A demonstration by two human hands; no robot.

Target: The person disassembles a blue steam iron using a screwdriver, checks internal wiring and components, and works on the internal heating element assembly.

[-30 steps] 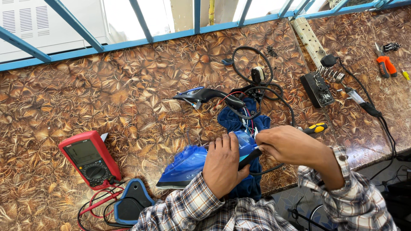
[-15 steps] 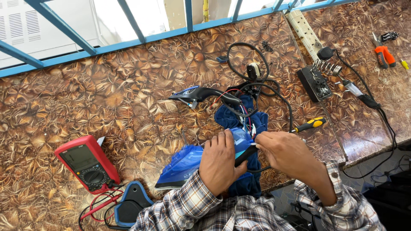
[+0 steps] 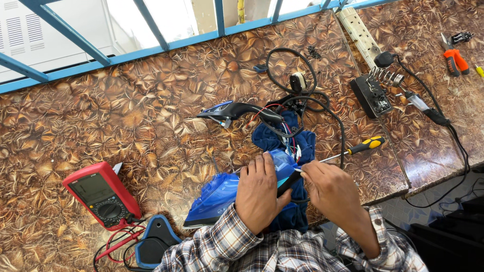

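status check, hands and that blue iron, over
Left hand pressed on blue iron. Right hand pinching a small part at its rear. Wires and screwdriver close by.

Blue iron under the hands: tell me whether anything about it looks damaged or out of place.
The blue iron is taken apart. Its handle piece lies apart on the table, farther from the person, with red and black wires trailing from it. The left hand rests on the body and the right hand pinches something small beside it. A screwdriver lies nearby.
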